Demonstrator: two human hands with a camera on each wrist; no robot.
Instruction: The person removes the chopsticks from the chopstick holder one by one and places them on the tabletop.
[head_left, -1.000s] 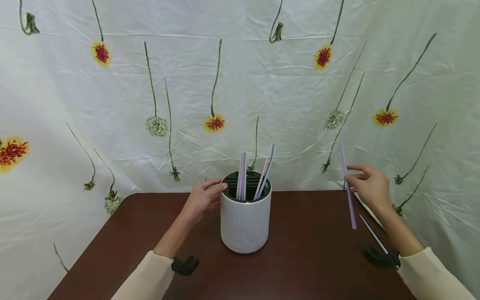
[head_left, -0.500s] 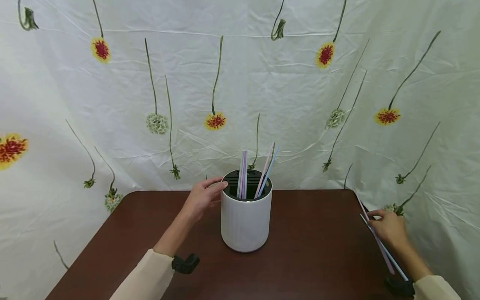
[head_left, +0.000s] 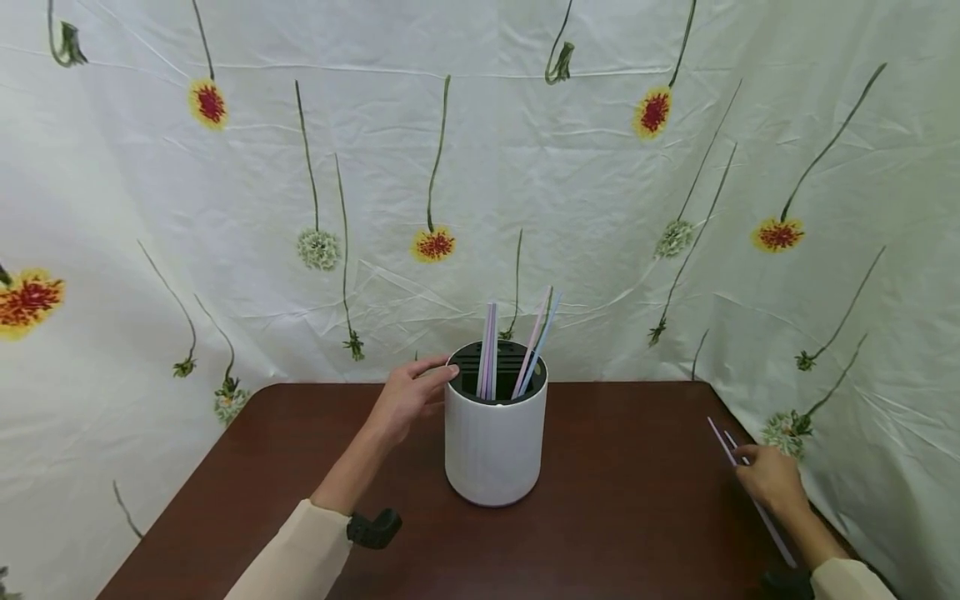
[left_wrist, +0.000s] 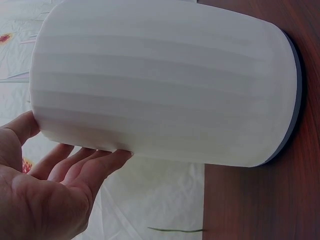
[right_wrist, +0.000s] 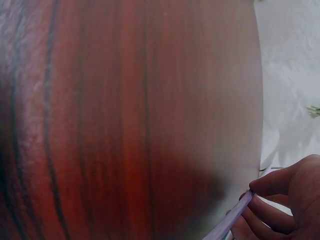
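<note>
A white cylindrical utensil holder (head_left: pixel 496 450) with a black slotted top stands upright on the table. My left hand (head_left: pixel 403 400) holds its left side, thumb at the rim and fingers against the wall, as the left wrist view also shows. Several pastel chopsticks (head_left: pixel 487 354) stand in the holder, some leaning right. Over at the table's right edge, my right hand (head_left: pixel 772 483) pinches a purple chopstick (right_wrist: pixel 227 225) between thumb and index finger. A second pale chopstick (head_left: pixel 735 444) lies close beside it, partly hidden by the hand.
The dark brown wooden table (head_left: pixel 615 500) spreads between the holder and the right hand. A white flower-printed cloth (head_left: pixel 375 192) hangs behind it and along its right side.
My right hand has moved right and down with the purple chopstick, lowering it from upright to along the table's right edge beside the pale one. My left hand has stayed on the holder.
</note>
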